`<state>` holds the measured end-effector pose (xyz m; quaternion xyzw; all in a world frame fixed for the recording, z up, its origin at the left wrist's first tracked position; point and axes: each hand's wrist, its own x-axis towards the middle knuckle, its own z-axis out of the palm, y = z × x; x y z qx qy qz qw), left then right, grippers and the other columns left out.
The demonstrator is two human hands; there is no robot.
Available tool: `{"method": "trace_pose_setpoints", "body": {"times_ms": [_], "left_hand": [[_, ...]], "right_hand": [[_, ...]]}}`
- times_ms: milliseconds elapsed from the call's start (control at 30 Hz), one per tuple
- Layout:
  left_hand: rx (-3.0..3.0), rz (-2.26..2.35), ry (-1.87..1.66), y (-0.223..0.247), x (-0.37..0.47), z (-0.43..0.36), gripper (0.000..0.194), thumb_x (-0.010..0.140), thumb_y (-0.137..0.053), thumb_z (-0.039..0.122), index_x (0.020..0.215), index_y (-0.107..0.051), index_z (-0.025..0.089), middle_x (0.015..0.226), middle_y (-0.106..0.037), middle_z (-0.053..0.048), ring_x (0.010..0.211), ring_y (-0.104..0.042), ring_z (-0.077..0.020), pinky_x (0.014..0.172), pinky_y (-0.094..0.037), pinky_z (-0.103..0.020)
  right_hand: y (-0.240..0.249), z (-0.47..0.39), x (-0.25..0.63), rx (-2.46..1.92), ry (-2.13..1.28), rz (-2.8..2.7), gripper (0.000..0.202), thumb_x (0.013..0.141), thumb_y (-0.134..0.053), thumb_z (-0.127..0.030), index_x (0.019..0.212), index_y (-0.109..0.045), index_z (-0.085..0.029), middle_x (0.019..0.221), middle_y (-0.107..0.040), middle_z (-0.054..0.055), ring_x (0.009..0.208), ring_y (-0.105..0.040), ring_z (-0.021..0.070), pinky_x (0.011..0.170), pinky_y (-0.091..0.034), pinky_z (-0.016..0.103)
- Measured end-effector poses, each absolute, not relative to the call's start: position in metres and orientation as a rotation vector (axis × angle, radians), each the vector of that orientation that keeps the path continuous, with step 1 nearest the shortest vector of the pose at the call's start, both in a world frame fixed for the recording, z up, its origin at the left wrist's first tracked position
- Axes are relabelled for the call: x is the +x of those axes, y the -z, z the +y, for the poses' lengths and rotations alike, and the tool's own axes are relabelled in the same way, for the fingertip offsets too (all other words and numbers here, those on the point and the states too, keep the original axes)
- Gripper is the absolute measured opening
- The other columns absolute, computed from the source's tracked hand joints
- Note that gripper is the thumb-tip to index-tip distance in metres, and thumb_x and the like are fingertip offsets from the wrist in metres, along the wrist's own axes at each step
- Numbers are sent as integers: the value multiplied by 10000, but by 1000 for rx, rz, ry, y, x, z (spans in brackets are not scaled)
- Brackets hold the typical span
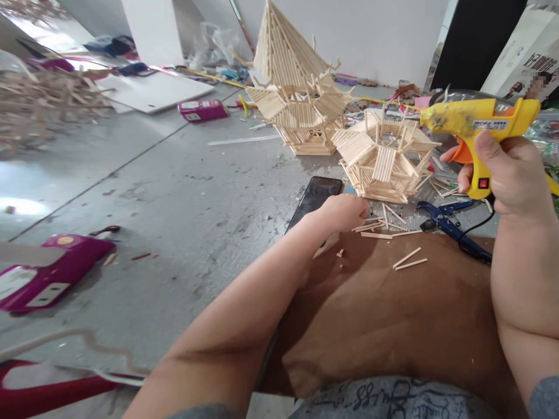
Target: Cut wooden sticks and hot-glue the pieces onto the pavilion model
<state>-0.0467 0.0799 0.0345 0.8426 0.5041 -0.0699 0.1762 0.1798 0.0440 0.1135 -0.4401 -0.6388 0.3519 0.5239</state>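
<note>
My right hand (510,169) grips a yellow hot glue gun (463,116) by its handle. One finger lies near the orange trigger, and the nozzle points left, above a small stick-built model (384,163). Low over the floor, my left hand (347,210) is curled with its fingers pressed together, beside a pile of thin wooden sticks (371,224). Its fingertips are turned away, so what they pinch is hidden. Just behind that hand lies a black phone (314,198). Blue-handled cutters (454,227) rest right of the sticks.
A taller stick pagoda (297,81) with a pointed roof stands behind the small model. Two loose sticks (408,259) lie on the brown sheet (393,314). Purple power strips (203,109) sit on the grey floor (174,192). A heap of sticks (48,105) lies far left.
</note>
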Motion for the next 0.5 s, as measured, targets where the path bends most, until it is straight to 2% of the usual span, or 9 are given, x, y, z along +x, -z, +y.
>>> {"method": "trace_pose_setpoints", "body": {"times_ms": [200, 367, 500], "left_hand": [[2330, 1371, 160, -32, -45, 81, 114, 619, -484, 128, 591, -581, 182, 719, -616, -78, 713, -563, -201, 674, -394, -290], [2413, 1416, 295, -36, -41, 77, 183, 687, -417, 132, 706, -598, 151, 783, -624, -142, 739, -583, -251, 634, -403, -320], [2419, 1379, 194, -40, -45, 77, 181, 668, -436, 101, 707, -606, 148, 701, -619, -98, 662, -565, -192, 610, -389, -265]], "right_hand": [[-114, 44, 179, -1064, -843, -1521, 273, 762, -560, -427, 823, -586, -163, 737, -631, 40, 379, -468, 62, 353, -348, 239], [-114, 43, 178, -1052, -877, -1474, 274, 730, -594, -428, 767, -579, -157, 700, -619, 44, 410, -461, 63, 345, -323, 230], [-114, 43, 179, -1070, -899, -1478, 290, 726, -593, -443, 755, -570, -156, 735, -632, 52, 401, -460, 56, 364, -362, 234]]}}
